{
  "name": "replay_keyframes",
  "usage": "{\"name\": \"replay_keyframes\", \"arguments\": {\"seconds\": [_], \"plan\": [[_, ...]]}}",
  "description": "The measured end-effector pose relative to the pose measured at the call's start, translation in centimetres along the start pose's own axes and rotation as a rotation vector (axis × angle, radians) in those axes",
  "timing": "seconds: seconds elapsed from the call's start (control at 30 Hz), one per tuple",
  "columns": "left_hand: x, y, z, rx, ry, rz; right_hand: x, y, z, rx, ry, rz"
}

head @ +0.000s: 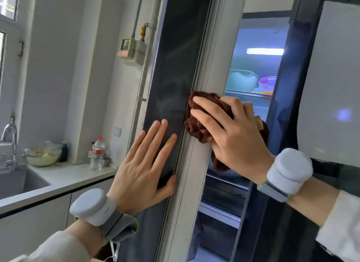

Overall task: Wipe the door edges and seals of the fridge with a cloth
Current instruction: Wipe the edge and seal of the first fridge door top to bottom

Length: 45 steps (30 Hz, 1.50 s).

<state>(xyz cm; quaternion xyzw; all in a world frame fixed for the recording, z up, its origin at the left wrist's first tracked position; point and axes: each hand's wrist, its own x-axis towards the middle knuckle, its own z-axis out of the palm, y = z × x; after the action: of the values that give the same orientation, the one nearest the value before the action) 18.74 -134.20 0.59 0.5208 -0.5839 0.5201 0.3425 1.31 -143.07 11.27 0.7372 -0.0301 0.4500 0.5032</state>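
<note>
Right hand (pixel 231 133) presses a bunched brown terry cloth (pixel 198 125) against the open dark fridge door's pale edge seal (pixel 194 164); left hand (pixel 145 164) lies flat, fingers spread, on the door's glossy front.

Daylit kitchen: white walls (pixel 58 66), pale counter (pixel 64 174), steel sink (pixel 23 181), window (pixel 7 4).

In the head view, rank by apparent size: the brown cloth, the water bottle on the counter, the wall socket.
Largest to smallest as they look:
1. brown cloth, though it is much nearer the camera
2. water bottle
3. wall socket
</note>
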Motion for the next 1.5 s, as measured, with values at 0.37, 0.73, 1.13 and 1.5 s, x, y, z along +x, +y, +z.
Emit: {"name": "replay_keyframes", "arguments": {"seconds": [0.37, 0.73, 1.13, 1.5], "plan": [[0.2, 0.4, -0.5, -0.076, -0.020, -0.005, -8.4, -8.0, -0.1, 0.143, -0.128, -0.075], [0.2, 0.3, -0.5, -0.051, -0.028, -0.005, -4.1, -3.3, -0.9, 0.112, -0.132, -0.087], [-0.4, -0.2, -0.2, -0.100, -0.003, 0.018, -9.1, -8.8, -0.4, 0.160, -0.154, -0.099], [-0.9, 0.2, 0.3, -0.032, 0.017, -0.008, -7.2, -5.9, -0.8, 0.161, -0.182, -0.163]]}}
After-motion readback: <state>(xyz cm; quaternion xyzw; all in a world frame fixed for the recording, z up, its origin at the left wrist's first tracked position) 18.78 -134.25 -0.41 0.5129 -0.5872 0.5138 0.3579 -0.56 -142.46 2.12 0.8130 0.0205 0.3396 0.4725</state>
